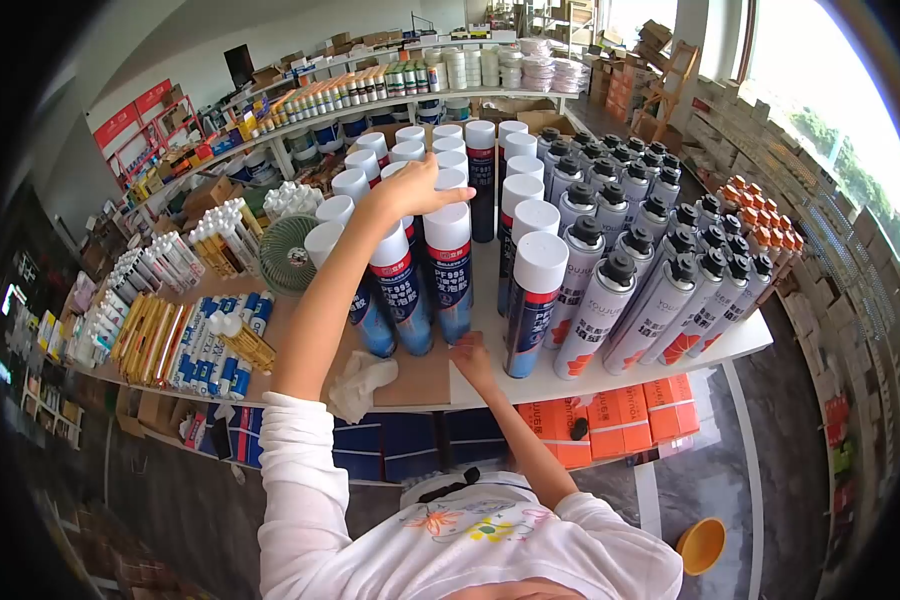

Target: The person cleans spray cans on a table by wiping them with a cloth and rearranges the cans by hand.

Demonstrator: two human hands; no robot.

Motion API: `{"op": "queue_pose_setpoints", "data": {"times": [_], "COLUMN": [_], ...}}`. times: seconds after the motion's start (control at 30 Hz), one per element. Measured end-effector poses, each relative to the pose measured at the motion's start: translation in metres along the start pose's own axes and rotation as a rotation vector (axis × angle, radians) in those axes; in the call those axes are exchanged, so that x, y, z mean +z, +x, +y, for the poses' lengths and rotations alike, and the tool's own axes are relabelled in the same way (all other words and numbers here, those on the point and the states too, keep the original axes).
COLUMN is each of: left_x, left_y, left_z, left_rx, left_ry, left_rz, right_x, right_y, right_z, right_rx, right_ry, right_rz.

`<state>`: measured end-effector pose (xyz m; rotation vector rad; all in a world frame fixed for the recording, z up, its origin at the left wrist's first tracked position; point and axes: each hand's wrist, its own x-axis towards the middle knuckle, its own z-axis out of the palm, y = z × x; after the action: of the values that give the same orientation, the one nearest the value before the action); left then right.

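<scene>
White tabletop, shop floor — stock laid out in rows. Left hand: raised over the white-capped blue spray cans, fingers spread and loosely curved, palm down on the cap tops in the middle of the block; it grips nothing that I can see. Right hand: low at the near edge of the tabletop, fingers bent, just beside the foot of the front blue can; whether it holds anything I cannot tell. The blue cans stand upright, touching one another, from the near edge back toward the far shelf. To their right, packed close — grey foam cans with black nozzles, also upright, running in diagonal rows. Beyond those, small orange-capped containers. A crumpled white cloth lies on a brown cardboard sheet near the left arm. A round green fan sits left of the blue cans. Sealant cartridges in yellow, blue and white lie in ranks further left. Orange boxes are stacked under the tabletop; an orange bowl rests on the floor.
</scene>
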<state>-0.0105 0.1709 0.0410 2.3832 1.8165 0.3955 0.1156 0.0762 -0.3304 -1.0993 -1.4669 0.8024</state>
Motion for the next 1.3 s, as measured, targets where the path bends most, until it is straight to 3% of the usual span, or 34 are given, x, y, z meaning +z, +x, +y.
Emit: {"op": "queue_pose_setpoints", "data": {"times": [0.1,0.17,0.3,0.4,0.47,0.5,0.57,0.67,0.77,0.9,1.0,1.07,1.17,1.3], "left_x": [0.0,-0.001,0.009,0.007,0.004,0.003,0.006,0.018,0.03,0.024,0.024,0.029,0.019,-0.005], "left_y": [-0.026,-0.036,-0.038,-0.04,-0.041,-0.041,-0.04,-0.028,-0.023,-0.034,-0.037,-0.032,-0.026,-0.003], "left_z": [0.009,0.015,0.011,0.012,0.013,0.014,0.014,0.008,-0.001,0.014,0.013,0.003,0.006,0.014], "left_rx": [0.066,0.12,0.154,0.146,0.148,0.157,0.16,0.164,0.23,0.081,0.083,0.138,0.131,0.106], "left_ry": [0.121,0.082,0.102,0.017,-0.016,-0.016,-0.021,-0.045,-0.062,-0.065,-0.023,0.032,0.119,0.13], "left_rz": [-0.069,-0.097,-0.065,-0.041,-0.048,-0.032,-0.017,0.051,0.137,0.064,0.087,0.136,0.089,0.23], "right_x": [-0.006,-0.017,-0.006,0.001,-0.009,-0.009,-0.01,-0.024,-0.026,-0.025,-0.019,-0.02,-0.027,-0.021], "right_y": [0.006,0.003,0.001,0.006,0.007,0.01,0.016,0.023,0.024,0.019,0.014,0.007,0.001,-0.01], "right_z": [0.001,-0.022,0.018,0.031,0.016,0.012,0.003,-0.011,-0.018,-0.026,-0.001,-0.022,-0.049,-0.041], "right_rx": [0.174,0.485,0.309,0.464,0.675,0.677,0.832,0.845,0.823,0.857,0.921,0.628,0.624,0.499], "right_ry": [0.115,0.639,0.835,0.948,1.346,1.345,1.626,1.76,1.723,1.711,1.768,1.09,0.904,0.727], "right_rz": [-0.1,-0.152,-0.356,-0.32,-0.201,-0.202,0.001,-0.001,0.019,0.081,-0.054,-0.195,-0.298,-0.312]}}
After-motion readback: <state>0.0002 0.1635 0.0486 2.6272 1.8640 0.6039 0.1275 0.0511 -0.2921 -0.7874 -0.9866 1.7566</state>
